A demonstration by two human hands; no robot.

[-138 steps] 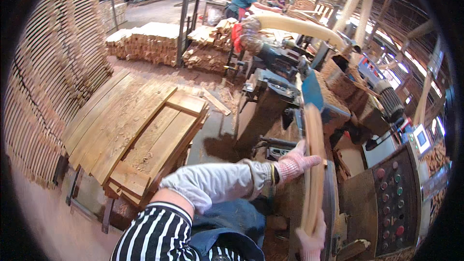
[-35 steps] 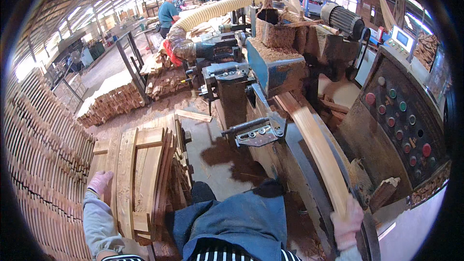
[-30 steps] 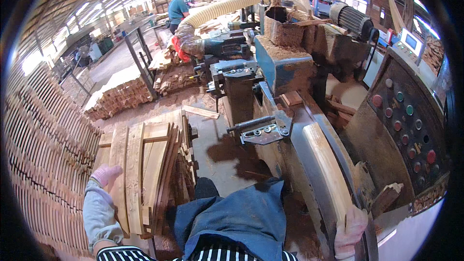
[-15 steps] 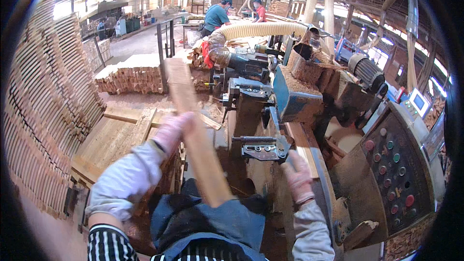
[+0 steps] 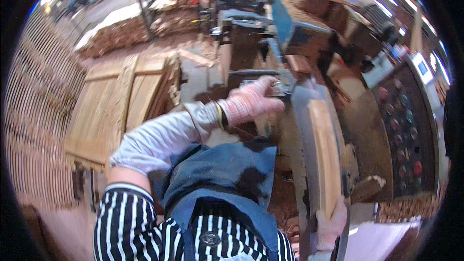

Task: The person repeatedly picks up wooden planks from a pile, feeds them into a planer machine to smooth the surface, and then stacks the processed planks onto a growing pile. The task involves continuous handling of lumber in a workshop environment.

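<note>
A long pale wooden board (image 5: 325, 154) lies lengthwise on the machine's metal rail (image 5: 300, 130), to the right of my body. My right hand (image 5: 332, 222), in a pale work glove, is closed on the board's near end. My left hand (image 5: 251, 102), gloved in pink and white, reaches across in front of the apron with fingers apart and nothing in them. Just beyond its fingertips is the metal clamp bracket (image 5: 285, 84), partly hidden by the hand. A shorter reddish wood piece (image 5: 298, 64) sits farther along the rail, by the blue machine housing (image 5: 282, 21).
Tall stacks of wood strips (image 5: 38, 130) line the left side. A low wooden panel (image 5: 96, 111) with boards on it stands nearer. At right is a slanted control panel (image 5: 406, 130) with several buttons. Sawdust and a wood scrap (image 5: 369, 188) lie beside the rail.
My left hand has let go of the board it held and moved right, towards the clamp. My right hand has come back along the rail to a board's near end. The view has tilted down.
</note>
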